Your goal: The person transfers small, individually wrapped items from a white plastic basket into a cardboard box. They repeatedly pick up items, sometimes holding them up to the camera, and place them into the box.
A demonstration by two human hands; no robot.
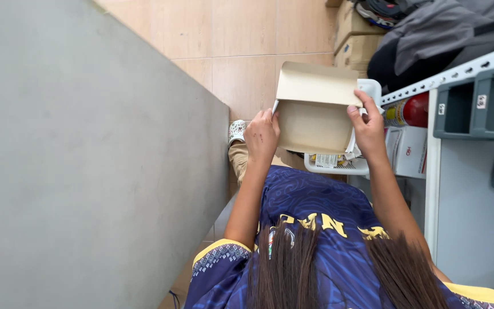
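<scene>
Cardboard box (313, 117) sits at centre of view, held up over a white basket (338, 165), its lid flap tipped up toward 12 o'clock. Plain tan card, matte, no visible marks on the faces shown; inner face of the lid paler than the body. Long axis runs roughly 9 to 3 o'clock, so each short end faces a hand. Left hand (261, 136) lies at 9 o'clock of the box, fingers curled on its left edge, grasping it. Right hand (367, 129) lies at 3 o'clock, thumb on the lid's lower corner, fingers wrapped behind the right edge, also grasping. Both hands touch the box; neither is nearer. Outward: a red can (410, 111) at 3 o'clock beside grey shelf bins (475, 103), stacked cartons (353, 34) at 1 o'clock, a grey wall (87, 160) at 9 o'clock, tiled floor (230, 46) beyond.
</scene>
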